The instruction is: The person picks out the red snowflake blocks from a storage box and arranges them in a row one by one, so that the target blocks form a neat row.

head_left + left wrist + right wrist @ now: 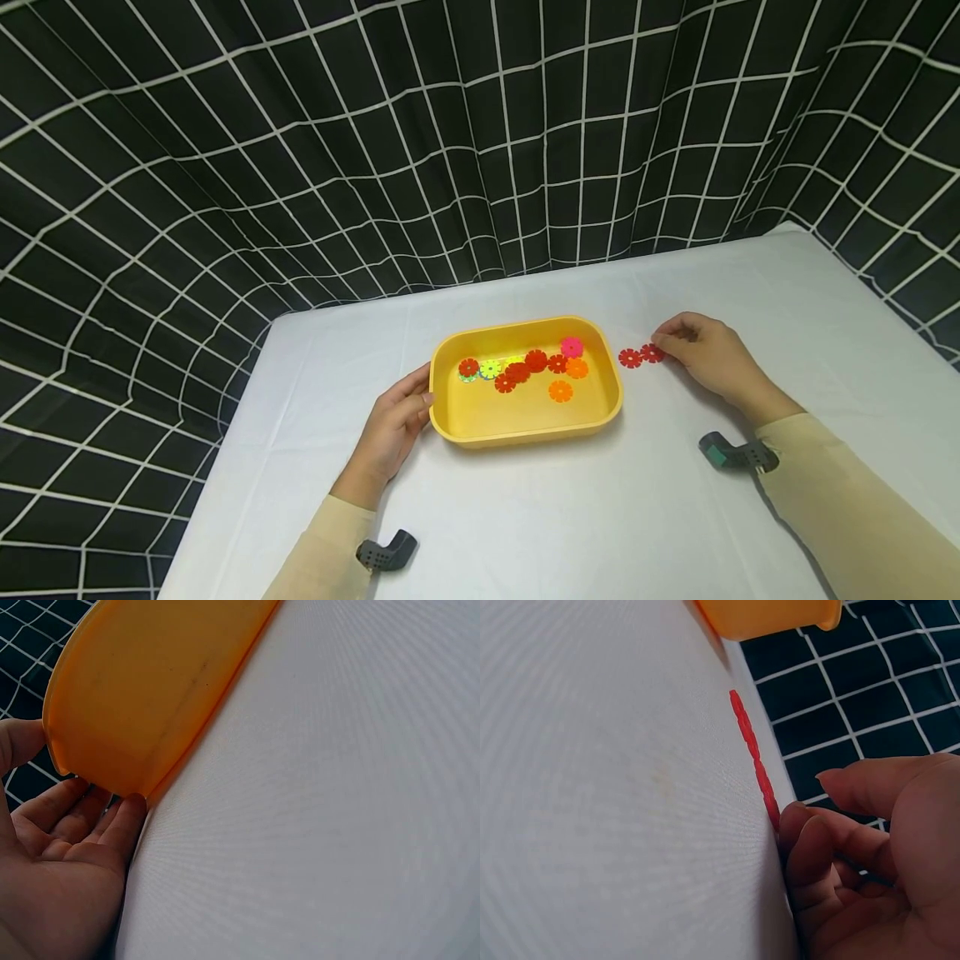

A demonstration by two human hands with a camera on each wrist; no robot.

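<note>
A yellow plastic tub point(495, 429) stands on the white table. My left hand point(393, 421) grips its left end, thumb at the rim and fingers against the outer wall; the left wrist view shows this hand point(75, 847) close up. Inside the tub lie several notched plastic discs, among them a red disc point(505, 382), an orange disc point(560, 391) and a pink disc point(572, 347). Right of the tub, two red discs point(631, 358) lie in a row on the cloth. My right hand point(705, 350) touches the right end of this row; its thumb point(855, 787) is apart from the fingers.
White cloth covers the table point(525, 517). Behind it and at both sides hangs a black curtain point(517, 167) with a white grid. A dark wrist camera point(386, 552) sits by the left sleeve, another camera point(738, 454) by the right.
</note>
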